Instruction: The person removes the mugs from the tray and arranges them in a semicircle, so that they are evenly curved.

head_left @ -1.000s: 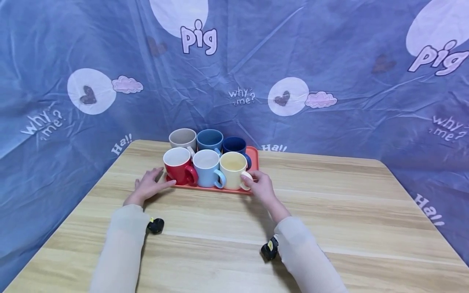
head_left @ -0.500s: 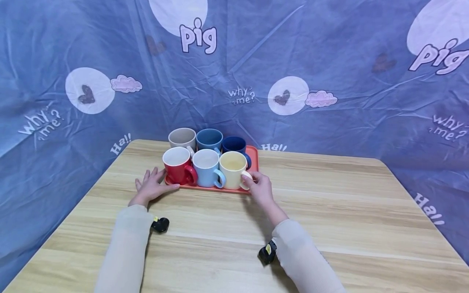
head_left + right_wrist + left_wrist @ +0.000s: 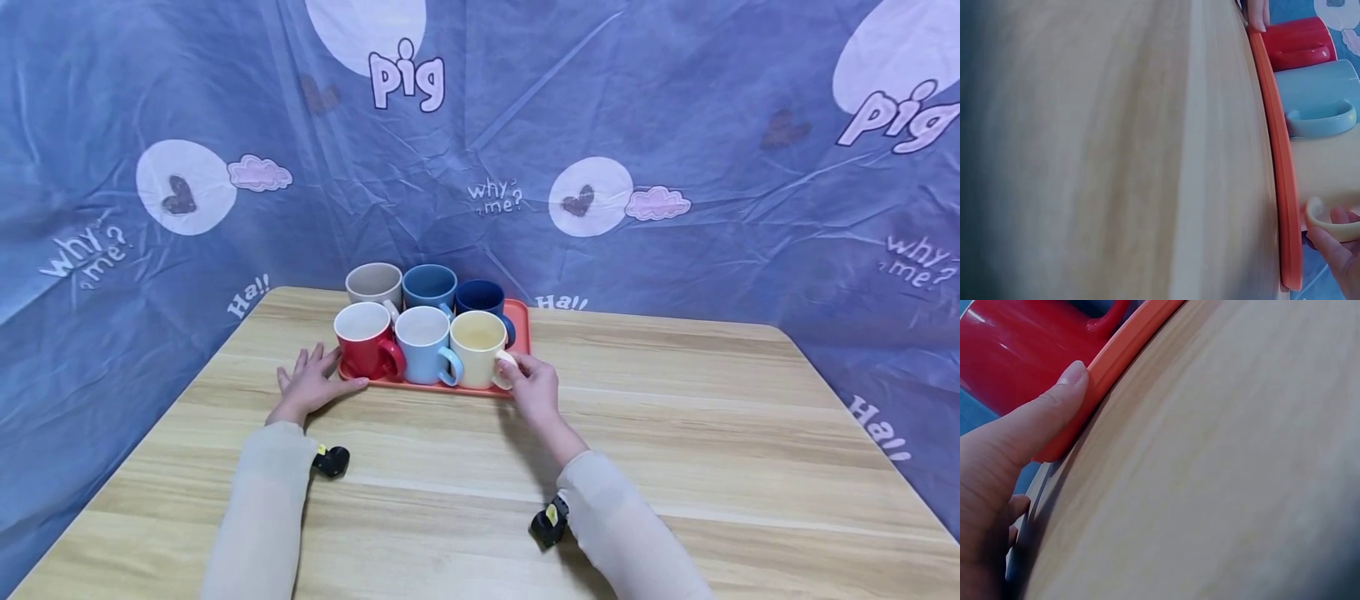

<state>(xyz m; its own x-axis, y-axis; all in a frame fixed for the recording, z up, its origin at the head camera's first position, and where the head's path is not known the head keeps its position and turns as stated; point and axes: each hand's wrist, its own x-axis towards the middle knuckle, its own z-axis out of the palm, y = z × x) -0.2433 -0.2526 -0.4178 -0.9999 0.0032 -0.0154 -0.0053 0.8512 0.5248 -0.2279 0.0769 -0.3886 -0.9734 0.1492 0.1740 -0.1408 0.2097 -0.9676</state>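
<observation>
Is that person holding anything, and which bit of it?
Yes: the right hand holds the yellow mug by its handle. The left hand touches the tray.

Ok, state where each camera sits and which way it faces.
Head: on the head, facing forward and down at six mugs on a tray; left hand, right hand and sleeves show.
Left wrist: worn there, facing the red mug and tray edge; left hand partly shows.
Right wrist: worn there, facing the tabletop and front mugs; both hands partly show.
Both wrist views share the red mug and tray.
</observation>
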